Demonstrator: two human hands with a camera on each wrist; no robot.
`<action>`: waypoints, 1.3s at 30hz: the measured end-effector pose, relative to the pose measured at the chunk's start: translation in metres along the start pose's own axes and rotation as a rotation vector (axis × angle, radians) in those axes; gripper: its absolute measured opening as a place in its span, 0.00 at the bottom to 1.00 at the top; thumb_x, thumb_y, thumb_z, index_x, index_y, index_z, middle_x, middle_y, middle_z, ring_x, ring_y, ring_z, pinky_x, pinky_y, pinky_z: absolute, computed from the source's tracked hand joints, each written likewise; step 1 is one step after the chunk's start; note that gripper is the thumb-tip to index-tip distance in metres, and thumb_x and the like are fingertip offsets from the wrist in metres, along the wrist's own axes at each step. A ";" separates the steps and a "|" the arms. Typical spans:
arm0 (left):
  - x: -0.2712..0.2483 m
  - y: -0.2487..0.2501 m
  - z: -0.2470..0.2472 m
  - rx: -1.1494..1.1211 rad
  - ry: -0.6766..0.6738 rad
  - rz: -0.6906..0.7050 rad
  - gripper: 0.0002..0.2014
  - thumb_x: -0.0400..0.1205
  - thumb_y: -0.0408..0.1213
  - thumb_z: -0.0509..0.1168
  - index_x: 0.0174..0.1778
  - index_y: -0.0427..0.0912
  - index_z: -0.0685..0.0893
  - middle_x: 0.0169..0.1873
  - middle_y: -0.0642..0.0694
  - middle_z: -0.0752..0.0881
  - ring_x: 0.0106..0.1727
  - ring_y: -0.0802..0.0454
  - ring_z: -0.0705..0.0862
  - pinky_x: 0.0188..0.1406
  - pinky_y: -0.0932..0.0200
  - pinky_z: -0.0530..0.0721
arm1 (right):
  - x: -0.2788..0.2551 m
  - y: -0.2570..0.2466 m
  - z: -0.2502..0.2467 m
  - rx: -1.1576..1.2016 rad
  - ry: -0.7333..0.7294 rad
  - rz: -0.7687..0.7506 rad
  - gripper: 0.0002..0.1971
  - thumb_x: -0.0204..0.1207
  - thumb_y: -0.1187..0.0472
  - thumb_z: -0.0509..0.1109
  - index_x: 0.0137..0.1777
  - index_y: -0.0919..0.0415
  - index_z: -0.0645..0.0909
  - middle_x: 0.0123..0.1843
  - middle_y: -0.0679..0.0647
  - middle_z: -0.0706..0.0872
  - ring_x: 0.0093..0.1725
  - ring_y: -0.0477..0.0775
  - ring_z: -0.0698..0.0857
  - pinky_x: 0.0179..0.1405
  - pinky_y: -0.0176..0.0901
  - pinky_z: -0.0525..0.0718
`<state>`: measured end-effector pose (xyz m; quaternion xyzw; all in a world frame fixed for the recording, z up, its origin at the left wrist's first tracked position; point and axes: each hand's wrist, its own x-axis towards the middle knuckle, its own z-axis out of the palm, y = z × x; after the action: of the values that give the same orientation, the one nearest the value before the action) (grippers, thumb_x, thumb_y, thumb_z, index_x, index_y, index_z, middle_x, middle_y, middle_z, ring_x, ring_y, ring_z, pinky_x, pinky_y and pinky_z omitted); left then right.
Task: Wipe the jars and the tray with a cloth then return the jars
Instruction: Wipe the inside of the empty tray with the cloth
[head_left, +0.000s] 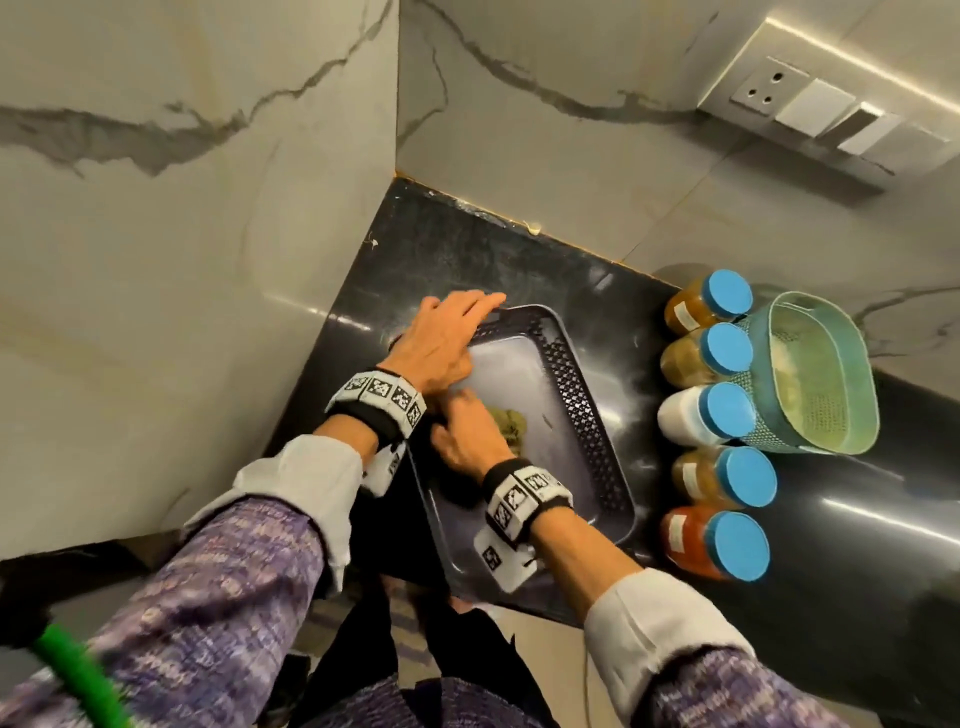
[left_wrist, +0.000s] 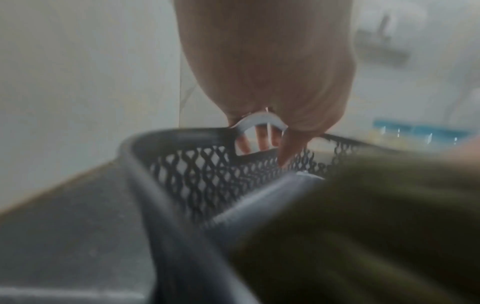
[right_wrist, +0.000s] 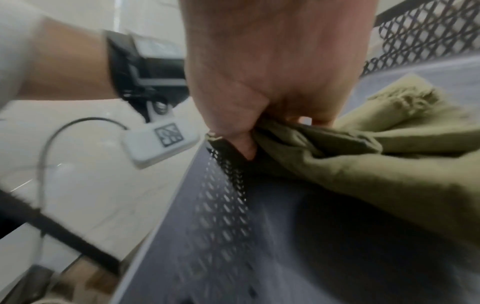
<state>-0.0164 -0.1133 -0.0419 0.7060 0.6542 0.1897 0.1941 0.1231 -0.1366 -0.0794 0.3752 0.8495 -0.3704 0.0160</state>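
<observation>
1. Five jars (head_left: 719, 421) with blue lids stand in a column at the right of the head view, on the dark surface (head_left: 857, 545), just beside a teal basket (head_left: 810, 374) further right. The dark mesh-walled tray (head_left: 587, 415) sits in the middle of the frame, apart from the jars. The left hand (head_left: 441, 338) reaches over the tray's far end, its fingers curled over the rim. The right hand (head_left: 467, 436) is inside the tray, clutching an olive cloth (head_left: 511, 426) against the tray floor. Marble walls fill the upper frame, with a switch plate (head_left: 815, 104) at upper right.

2. In the left wrist view, blurred, the left hand (left_wrist: 267, 67) hangs from the top centre, with fingers (left_wrist: 263, 139) hooked through the handle slot in the tray (left_wrist: 197, 170) wall and the thumb inside. The cloth (left_wrist: 376, 216) fills the lower right.

3. In the right wrist view, the right hand (right_wrist: 272, 67) at top centre pinches the bunched cloth (right_wrist: 389, 154) at the tray (right_wrist: 298, 236)'s mesh side wall. The left wrist with its strap (right_wrist: 145, 67) shows at upper left.
</observation>
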 end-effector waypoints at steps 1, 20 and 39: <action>-0.006 0.003 -0.001 -0.029 0.099 -0.011 0.42 0.71 0.29 0.68 0.86 0.41 0.69 0.77 0.38 0.77 0.77 0.37 0.76 0.70 0.37 0.76 | 0.010 -0.001 -0.005 0.005 0.079 0.056 0.19 0.70 0.64 0.64 0.59 0.72 0.85 0.55 0.74 0.90 0.50 0.77 0.88 0.49 0.62 0.86; -0.086 -0.004 0.059 -0.297 0.416 -0.512 0.08 0.85 0.29 0.65 0.57 0.37 0.86 0.50 0.39 0.90 0.47 0.34 0.88 0.44 0.39 0.86 | -0.005 0.013 -0.040 -0.098 -0.102 0.046 0.38 0.67 0.75 0.67 0.78 0.49 0.84 0.72 0.56 0.88 0.66 0.63 0.85 0.71 0.52 0.83; -0.085 -0.006 0.059 -0.243 0.377 -0.444 0.08 0.86 0.29 0.65 0.59 0.37 0.85 0.47 0.40 0.90 0.43 0.34 0.88 0.43 0.38 0.88 | 0.030 0.050 -0.107 -0.201 0.161 0.304 0.22 0.68 0.71 0.69 0.60 0.57 0.91 0.60 0.58 0.88 0.61 0.68 0.85 0.58 0.50 0.82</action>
<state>0.0033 -0.1991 -0.0967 0.4701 0.7892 0.3469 0.1892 0.1609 -0.0277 -0.0419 0.5240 0.8143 -0.2460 0.0413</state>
